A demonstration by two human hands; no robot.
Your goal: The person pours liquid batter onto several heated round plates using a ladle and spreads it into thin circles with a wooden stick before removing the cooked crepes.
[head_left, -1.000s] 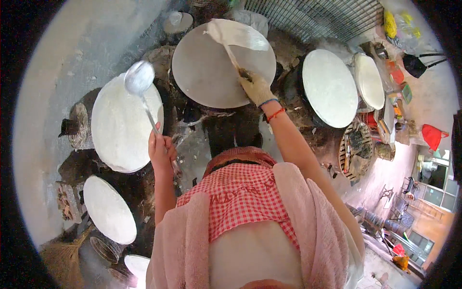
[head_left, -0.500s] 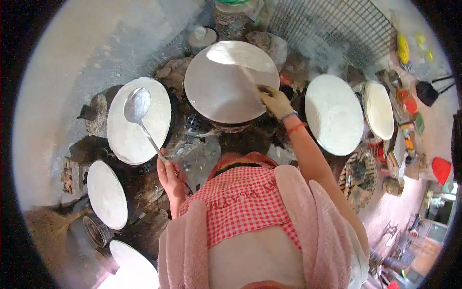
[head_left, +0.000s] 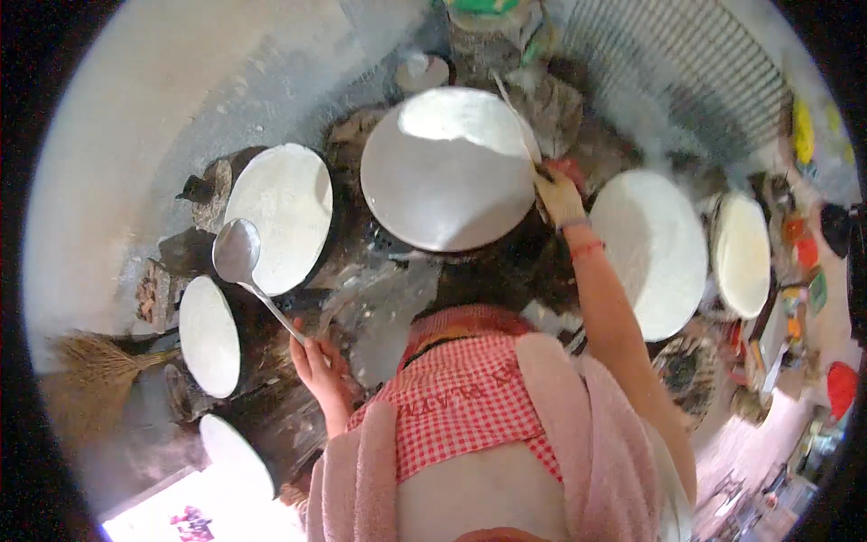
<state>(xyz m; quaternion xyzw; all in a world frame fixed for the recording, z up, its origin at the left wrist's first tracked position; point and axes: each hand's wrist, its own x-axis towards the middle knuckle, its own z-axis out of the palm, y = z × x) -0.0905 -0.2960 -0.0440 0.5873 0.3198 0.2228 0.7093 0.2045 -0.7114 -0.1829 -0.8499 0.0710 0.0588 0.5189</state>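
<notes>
My left hand (head_left: 322,369) is closed around the handle of a large metal ladle (head_left: 237,251). The ladle's bowl hangs over the lower left edge of a pale round sheet (head_left: 287,212). My right hand (head_left: 560,195), in a light glove, grips a long thin stick (head_left: 515,110) at the right rim of the middle round plate (head_left: 442,194). That plate has a smooth pale surface, sunlit at its far side and shaded grey elsewhere. Its near edge shows a dark gap beneath. Whether the stick touches the surface cannot be told.
More pale discs stand around me: one at right (head_left: 650,253), a stack of thinner ones (head_left: 742,257) beyond it, and two at left, one of them (head_left: 209,336) small. A wire grid (head_left: 677,68) leans at the back right. A straw broom (head_left: 104,361) lies at far left.
My right hand has moved right, drawing the stick from the plate's surface to its right rim. The ladle has swung lower, off the middle of the left sheet. My view has shifted too.
</notes>
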